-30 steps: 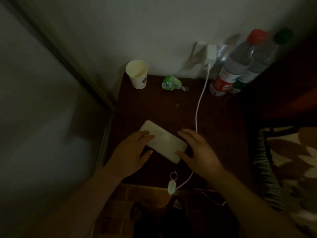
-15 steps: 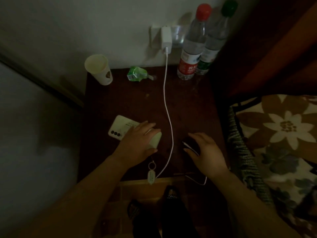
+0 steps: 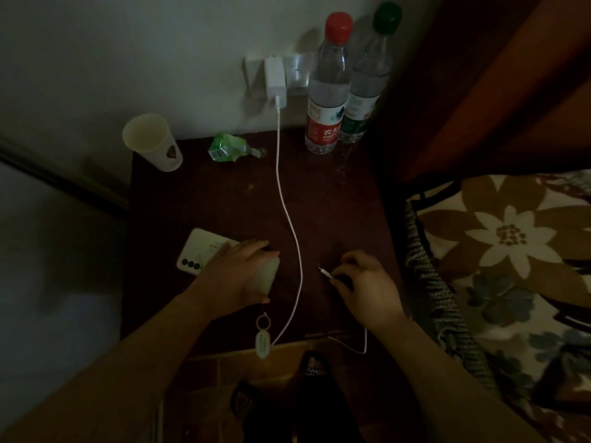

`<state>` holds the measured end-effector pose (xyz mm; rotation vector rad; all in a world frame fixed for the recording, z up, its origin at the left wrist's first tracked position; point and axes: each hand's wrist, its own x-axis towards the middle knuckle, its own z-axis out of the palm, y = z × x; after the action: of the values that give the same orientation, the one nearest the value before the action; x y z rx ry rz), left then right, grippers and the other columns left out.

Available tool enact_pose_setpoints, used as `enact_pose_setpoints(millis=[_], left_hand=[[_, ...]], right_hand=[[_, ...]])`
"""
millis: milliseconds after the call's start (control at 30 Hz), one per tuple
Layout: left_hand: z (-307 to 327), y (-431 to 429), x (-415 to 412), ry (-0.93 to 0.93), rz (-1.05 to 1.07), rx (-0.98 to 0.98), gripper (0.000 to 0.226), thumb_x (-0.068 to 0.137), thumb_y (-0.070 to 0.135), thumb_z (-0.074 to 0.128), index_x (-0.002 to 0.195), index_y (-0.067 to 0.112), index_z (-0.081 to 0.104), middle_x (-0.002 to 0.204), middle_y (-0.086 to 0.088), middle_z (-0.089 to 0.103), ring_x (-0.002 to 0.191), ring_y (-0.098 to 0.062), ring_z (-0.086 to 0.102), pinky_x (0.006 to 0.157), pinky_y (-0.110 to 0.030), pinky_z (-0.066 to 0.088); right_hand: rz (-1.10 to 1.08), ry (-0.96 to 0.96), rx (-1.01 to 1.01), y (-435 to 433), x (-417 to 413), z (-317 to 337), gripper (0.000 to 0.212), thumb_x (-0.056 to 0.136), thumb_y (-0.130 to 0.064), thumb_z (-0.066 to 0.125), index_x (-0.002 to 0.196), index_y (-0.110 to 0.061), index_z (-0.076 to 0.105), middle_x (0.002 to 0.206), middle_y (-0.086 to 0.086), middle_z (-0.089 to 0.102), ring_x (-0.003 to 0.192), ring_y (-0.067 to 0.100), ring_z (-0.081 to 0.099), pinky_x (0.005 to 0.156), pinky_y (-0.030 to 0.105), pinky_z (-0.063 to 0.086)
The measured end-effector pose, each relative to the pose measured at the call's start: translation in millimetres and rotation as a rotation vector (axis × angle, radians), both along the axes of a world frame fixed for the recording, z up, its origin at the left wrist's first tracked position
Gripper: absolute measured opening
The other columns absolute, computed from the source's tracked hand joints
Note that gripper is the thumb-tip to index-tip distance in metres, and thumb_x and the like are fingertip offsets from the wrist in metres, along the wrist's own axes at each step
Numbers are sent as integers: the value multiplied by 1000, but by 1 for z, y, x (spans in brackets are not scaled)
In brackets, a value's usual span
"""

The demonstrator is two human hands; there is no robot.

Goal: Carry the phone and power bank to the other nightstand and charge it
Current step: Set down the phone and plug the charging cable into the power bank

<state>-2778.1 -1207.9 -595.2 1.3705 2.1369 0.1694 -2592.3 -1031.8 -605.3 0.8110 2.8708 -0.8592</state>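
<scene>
A pale phone [image 3: 204, 251] lies back-up, camera lenses at its left end, on the dark wooden nightstand [image 3: 335, 203]. My left hand [image 3: 238, 276] rests over the phone's right end and grips it; a small tag on a ring [image 3: 263, 338] hangs from that end over the front edge. My right hand [image 3: 367, 282] pinches the plug end [image 3: 324, 272] of a white charging cable [image 3: 287, 212], tip pointing left toward the phone. The cable runs from a white charger [image 3: 274, 79] in the wall socket, loops off the front edge and comes back up. No power bank is visible.
A paper cup [image 3: 152, 142] stands at the back left corner, a crumpled green wrapper [image 3: 228, 148] next to it. Two water bottles, red-capped [image 3: 327, 87] and green-capped [image 3: 367, 78], stand at the back right. A floral pillow on the bed [image 3: 511, 238] lies to the right.
My right hand left the phone, moved right and picked up the cable's plug end. My left hand stayed on the phone, which slid left. The view shifted right, showing the bed.
</scene>
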Motion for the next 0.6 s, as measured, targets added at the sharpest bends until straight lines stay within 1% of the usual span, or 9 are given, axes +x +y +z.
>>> enact_pose_setpoints(millis=[133, 200, 300, 400, 500, 600], left_hand=[[0, -3, -5, -5, 15, 18, 85, 67, 50, 72, 139, 27, 31, 152, 1, 25, 137, -16, 22, 113, -43, 19], [-2, -4, -5, -7, 19, 27, 88, 66, 51, 73, 139, 27, 31, 152, 1, 24, 137, -17, 23, 113, -44, 19], [-6, -6, -4, 0, 1, 19, 95, 62, 50, 75, 140, 27, 28, 152, 0, 23, 137, -18, 21, 113, -46, 17], [-8, -6, -2, 27, -16, 18, 93, 64, 48, 74, 141, 27, 25, 149, -1, 26, 136, -19, 21, 112, -49, 19], [-6, -6, -2, 33, -32, 36, 90, 66, 48, 73, 140, 25, 28, 145, -2, 31, 133, -19, 25, 110, -49, 22], [-4, -6, -3, 42, -31, 47, 88, 65, 48, 74, 139, 24, 31, 144, -3, 33, 132, -20, 27, 109, -46, 25]], right_hand=[[-1, 14, -10, 0, -5, 0, 23, 82, -25, 67, 100, -11, 68, 113, 8, 57, 104, 27, 52, 78, 37, 49], [3, 9, -3, -3, -6, 0, 25, 81, -27, 69, 100, -12, 68, 113, 7, 58, 104, 26, 51, 76, 37, 50], [-13, 26, 11, -8, -8, -1, 19, 80, -26, 70, 93, -13, 70, 108, 7, 59, 100, 27, 52, 70, 35, 49], [-32, 49, 10, -14, -11, -2, 15, 81, -25, 69, 90, -12, 70, 105, 8, 60, 97, 27, 53, 65, 35, 49], [-48, 82, -40, -20, -12, 0, 15, 83, -23, 67, 92, -10, 69, 103, 8, 63, 94, 26, 56, 65, 37, 51], [-64, 89, -116, -23, -10, 3, 14, 85, -21, 65, 96, -13, 67, 99, 6, 67, 86, 23, 62, 63, 34, 51]])
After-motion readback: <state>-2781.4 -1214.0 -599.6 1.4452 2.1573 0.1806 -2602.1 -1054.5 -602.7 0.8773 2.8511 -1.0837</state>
